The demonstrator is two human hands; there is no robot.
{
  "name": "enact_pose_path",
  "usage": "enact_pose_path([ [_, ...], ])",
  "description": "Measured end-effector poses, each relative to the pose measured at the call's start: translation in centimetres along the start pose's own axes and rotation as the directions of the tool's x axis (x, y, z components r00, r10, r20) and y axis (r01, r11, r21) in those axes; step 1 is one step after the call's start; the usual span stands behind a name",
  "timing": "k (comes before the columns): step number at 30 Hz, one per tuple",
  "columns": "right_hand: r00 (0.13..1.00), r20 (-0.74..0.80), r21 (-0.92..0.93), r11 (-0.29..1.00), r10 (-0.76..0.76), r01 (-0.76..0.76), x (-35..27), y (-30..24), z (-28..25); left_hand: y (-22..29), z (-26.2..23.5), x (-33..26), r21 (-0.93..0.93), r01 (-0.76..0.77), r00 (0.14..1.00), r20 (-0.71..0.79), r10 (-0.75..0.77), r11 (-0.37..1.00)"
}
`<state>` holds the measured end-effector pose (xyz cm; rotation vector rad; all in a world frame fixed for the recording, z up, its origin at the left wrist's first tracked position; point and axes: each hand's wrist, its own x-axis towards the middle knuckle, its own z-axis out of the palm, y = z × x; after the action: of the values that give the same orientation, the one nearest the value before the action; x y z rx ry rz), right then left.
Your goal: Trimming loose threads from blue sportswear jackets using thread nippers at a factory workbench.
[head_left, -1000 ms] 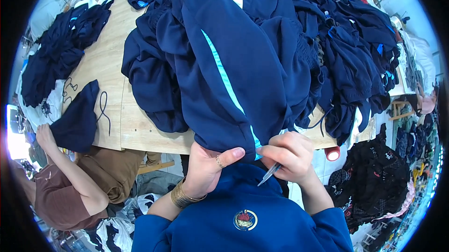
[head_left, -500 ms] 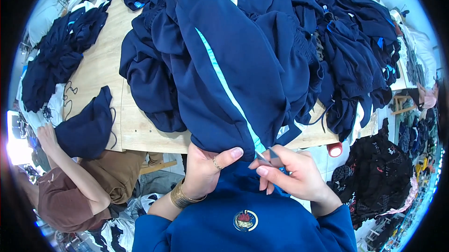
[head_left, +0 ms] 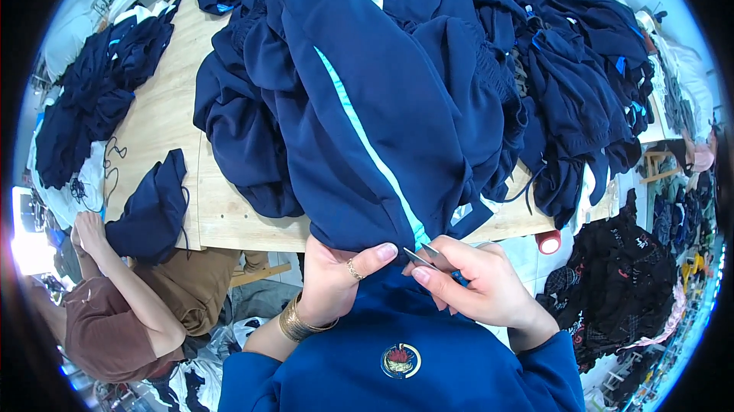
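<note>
Snips (head_left: 419, 259) parted beside the pale-blue stripe (head_left: 375, 156)

Lower centre of the frame, and the left grip (head_left: 336, 270) pinches the navy garment (head_left: 382, 83) at its lower edge, thumb on top! The right grip (head_left: 482, 274) is wrapped around those snips, blade tips spread close to the stripe's lower end. The garment dominates the middle, draped over the bench (head_left: 153, 118). Across at lower left, a co-worker's hand (head_left: 92, 235) is right beside another dark piece (head_left: 151, 209).
</note>
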<state>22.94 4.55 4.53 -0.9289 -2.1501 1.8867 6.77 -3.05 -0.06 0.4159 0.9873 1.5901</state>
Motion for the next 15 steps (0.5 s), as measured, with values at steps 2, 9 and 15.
enact_pose_path([
  [2,1.000,0.003,0.008,1.000,-0.004,0.004,0.02,0.02,-0.02,-0.07,0.02,0.02,-0.002,-0.004,1.000,-0.003,0.004,1.000],
  [9,1.000,-0.010,0.006,1.000,0.005,-0.005,0.13,0.10,-0.01,-0.21,-0.27,-0.05,0.020,0.008,1.000,0.012,-0.008,1.000],
  [15,1.000,-0.024,0.004,1.000,0.012,-0.011,0.20,0.43,-0.06,-0.18,-0.32,0.08,-0.077,0.022,1.000,-0.005,-0.022,0.997],
])
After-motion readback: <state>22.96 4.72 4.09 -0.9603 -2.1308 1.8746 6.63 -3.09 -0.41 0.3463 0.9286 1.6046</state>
